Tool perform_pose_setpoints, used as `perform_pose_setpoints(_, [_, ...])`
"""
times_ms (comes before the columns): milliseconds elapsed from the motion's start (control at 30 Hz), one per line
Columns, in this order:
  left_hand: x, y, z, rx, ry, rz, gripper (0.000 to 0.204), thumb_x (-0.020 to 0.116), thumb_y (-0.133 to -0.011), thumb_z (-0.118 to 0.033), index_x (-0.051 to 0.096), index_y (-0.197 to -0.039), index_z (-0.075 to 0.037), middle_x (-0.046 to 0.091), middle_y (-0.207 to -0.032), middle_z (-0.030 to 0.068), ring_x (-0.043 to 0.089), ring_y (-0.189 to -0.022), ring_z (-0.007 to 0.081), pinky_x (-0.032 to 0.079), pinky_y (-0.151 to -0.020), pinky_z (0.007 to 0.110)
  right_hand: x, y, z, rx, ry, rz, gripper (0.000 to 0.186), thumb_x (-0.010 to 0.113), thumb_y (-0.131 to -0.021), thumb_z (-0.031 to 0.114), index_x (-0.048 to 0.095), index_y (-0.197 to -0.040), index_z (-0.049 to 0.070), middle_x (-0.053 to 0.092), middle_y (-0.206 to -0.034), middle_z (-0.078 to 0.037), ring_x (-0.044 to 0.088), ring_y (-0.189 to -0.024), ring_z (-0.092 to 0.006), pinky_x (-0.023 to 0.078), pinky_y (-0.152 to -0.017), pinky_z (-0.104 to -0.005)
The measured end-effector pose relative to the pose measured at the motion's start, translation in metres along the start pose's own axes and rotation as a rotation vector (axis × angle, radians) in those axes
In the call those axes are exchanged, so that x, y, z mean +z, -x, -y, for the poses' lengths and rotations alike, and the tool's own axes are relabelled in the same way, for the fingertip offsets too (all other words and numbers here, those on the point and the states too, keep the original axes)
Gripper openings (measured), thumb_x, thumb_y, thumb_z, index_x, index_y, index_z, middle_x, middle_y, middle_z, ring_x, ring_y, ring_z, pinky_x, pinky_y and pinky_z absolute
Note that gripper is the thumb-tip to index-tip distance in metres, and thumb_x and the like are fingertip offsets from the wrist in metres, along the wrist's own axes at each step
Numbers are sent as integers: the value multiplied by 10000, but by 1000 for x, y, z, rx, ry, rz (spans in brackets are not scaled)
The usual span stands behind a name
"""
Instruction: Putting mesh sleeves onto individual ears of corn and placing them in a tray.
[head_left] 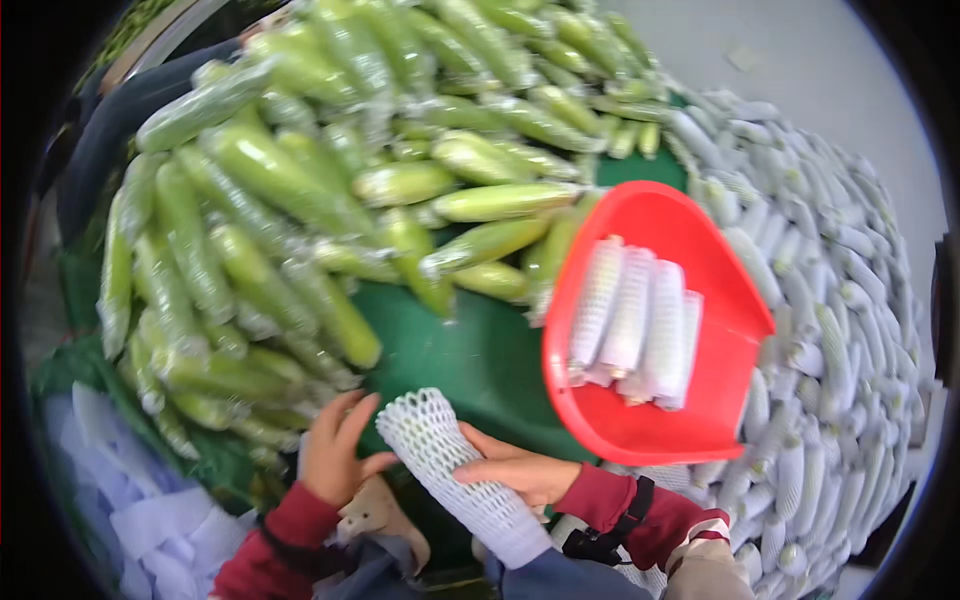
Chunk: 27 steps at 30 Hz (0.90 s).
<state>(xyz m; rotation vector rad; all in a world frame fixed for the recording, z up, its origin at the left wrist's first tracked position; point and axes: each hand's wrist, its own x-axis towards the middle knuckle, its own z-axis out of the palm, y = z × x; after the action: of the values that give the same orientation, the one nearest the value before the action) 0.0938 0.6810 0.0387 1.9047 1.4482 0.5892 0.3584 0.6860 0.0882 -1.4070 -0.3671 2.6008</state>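
At the near edge of the green counter (470, 360), I see both hands working one cob (455, 470) sheathed in white foam net, which lies slanted from upper left down toward the lower right, close to the body. My right hand (515, 470) is clenched over the cob from the right side, fingers laid across the mesh near its middle. My left hand (335, 450) is loose and spread, fingers pointing up, its thumb touching the cob's upper end; it grips nothing that I can make out. Both sleeves are dark red, and a black strap wraps the right wrist. Just beyond the hands, toward the right side of the counter, a red basket (700, 420) sits tilted, holding a row of netted cobs (635, 320) lying side by side. A heap of corn in clear film (300, 180) covers the left and far parts of the counter, the green husks showing through the wrap. Along the right edge, a large bank of finished netted cobs (830, 330) is stacked in rows, curving round behind the basket. At the lower left corner lies a pile of white sheets (120, 490), too blurred to identify.
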Motion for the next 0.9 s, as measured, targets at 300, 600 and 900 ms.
perform_pose_setpoints(300, [-9, 99, 92, -293, -465, 87, 354, 603, -737, -51, 553, -1084, -98, 535, -950, 161, 575, -813, 379, 491, -677, 444, -172, 151, 45, -943, 1095, -1281, 915, 653, -770, 108, 54, -1456, 22, 299, -1395, -266, 344, -1300, -335, 349, -1028, -432])
perform_pose_setpoints(600, [-44, -33, -25, -160, 433, -160, 159, 602, -833, -22, 529, -974, -31, 558, -803, 111, 540, -684, 141, 450, -590, 281, -164, 124, 48, -487, 1449, -1303, 565, 550, -848, 128, 360, -1367, 10, 540, -1131, -238, 543, -1020, -347, 433, -880, -434])
perform_pose_setpoints(900, [12, -37, -42, 190, 264, -129, 121, 589, -833, -57, 494, -906, -43, 553, -874, 125, 575, -788, 249, 462, -686, 326, 7, -31, -6, -175, 61, 55, 254, 548, -942, 249, 535, -1111, 60, 556, -921, -34, 534, -905, -92, 468, -764, -240])
